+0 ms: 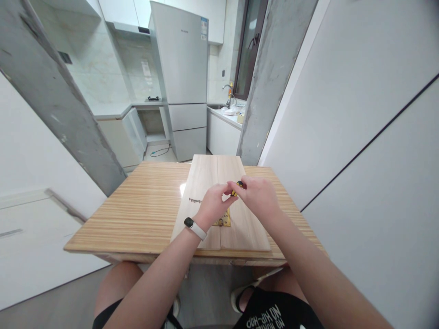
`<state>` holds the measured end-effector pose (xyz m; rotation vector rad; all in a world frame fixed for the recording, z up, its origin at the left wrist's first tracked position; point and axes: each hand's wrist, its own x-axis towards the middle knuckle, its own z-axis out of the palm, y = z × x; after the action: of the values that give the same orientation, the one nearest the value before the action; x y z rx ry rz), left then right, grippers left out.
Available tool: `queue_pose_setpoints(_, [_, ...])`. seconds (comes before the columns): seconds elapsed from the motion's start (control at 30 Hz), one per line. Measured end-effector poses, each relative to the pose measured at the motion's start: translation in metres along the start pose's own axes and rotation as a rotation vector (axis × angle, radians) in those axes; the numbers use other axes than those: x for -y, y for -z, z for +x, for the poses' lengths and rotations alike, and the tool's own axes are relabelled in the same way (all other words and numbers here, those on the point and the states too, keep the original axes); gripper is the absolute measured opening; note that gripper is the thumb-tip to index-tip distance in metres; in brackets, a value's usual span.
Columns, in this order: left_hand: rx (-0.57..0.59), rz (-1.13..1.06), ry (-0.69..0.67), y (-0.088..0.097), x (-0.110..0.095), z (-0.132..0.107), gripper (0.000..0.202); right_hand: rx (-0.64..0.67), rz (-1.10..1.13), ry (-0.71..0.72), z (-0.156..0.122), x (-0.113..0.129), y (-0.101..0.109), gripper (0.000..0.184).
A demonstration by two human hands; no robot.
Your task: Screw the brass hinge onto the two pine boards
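Both my hands meet above two pale wooden boards [252, 230] that lie side by side. Between my fingertips is a small yellow-and-black object [236, 188], too covered to tell its kind. My left hand [216, 201], with a white-banded watch [195, 228] on the wrist, pinches it from the left. From the right, my right hand [259, 194] grips its upper end. Below my left hand a yellow, brassy metal plate [224, 220] with holes lies over the seam of the boards, partly hidden. Several screws [195, 200] lie in a row left of that hand.
The boards rest on a striped wooden table [151, 205]. Beyond it stand a grey fridge [185, 68], a counter with a sink tap [228, 91], and a cable [160, 151] on the floor. A white panelled wall [363, 137] rises close on the right.
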<state>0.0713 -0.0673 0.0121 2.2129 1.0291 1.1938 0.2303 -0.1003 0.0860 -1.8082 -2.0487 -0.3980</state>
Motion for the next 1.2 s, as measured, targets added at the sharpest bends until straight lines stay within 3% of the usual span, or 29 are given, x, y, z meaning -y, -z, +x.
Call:
queue_pose_setpoints(0.13, [0.054, 0.021, -0.071, 0.005, 0.0, 0.0, 0.009, 0.045, 0.059, 0.039, -0.002, -0.005, 0.002, 0.044])
queue_pose_setpoints(0.23, [0.082, 0.029, -0.088, 0.009, 0.001, 0.001, 0.01, 0.067, 0.232, 0.171, -0.001, -0.012, 0.006, 0.029])
queue_pose_setpoints(0.33, [0.121, 0.022, -0.076, 0.01, 0.001, 0.002, 0.013, 0.121, 0.354, 0.305, 0.0, -0.017, 0.012, 0.029])
queue_pose_setpoints(0.47, [0.187, 0.004, -0.082, 0.012, -0.001, 0.003, 0.017, 0.177, 0.371, 0.361, 0.002, -0.017, 0.015, 0.029])
queue_pose_setpoints(0.67, [0.214, -0.034, -0.087, 0.015, -0.003, 0.001, 0.027, 0.134, 0.303, 0.327, 0.003, -0.016, 0.011, 0.02])
queue_pose_setpoints(0.83, [0.157, -0.06, -0.073, 0.011, 0.004, -0.004, 0.033, 0.132, 0.212, 0.279, 0.004, -0.017, 0.012, 0.014])
queue_pose_setpoints(1.2, [0.038, -0.027, -0.012, 0.002, -0.004, -0.001, 0.03, 0.139, 0.05, 0.149, 0.007, -0.014, 0.013, 0.04])
